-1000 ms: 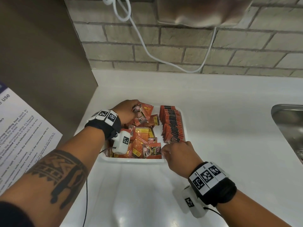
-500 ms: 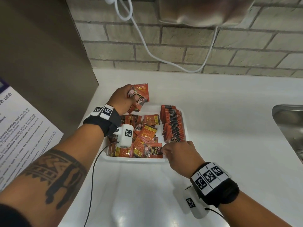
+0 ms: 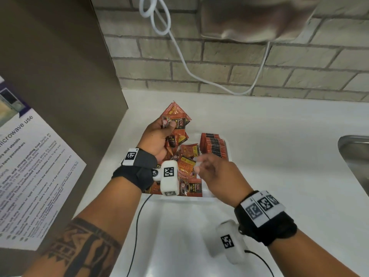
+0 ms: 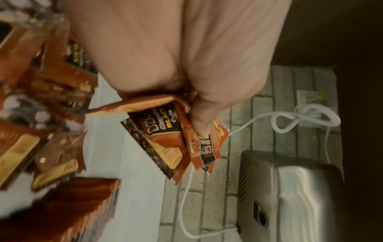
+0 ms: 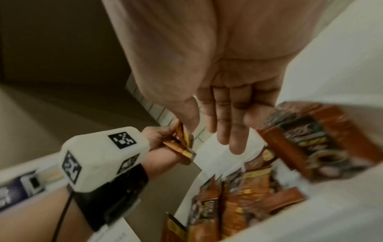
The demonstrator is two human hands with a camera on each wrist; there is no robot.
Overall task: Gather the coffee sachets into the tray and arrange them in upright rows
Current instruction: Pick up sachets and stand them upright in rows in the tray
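Head view — left hand (image 3: 157,136) grips sachets (image 3: 176,118) above tray's far edge (image 3: 194,137).

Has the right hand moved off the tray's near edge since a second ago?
Yes. The right hand has lifted from the tray near rim and moved forward, over the loose sachets, fingers now straight, toward the left hand.

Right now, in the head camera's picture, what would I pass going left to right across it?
Microwave notice → left hand gripping a bunch of sachets → upright row of sachets in the tray → sink.
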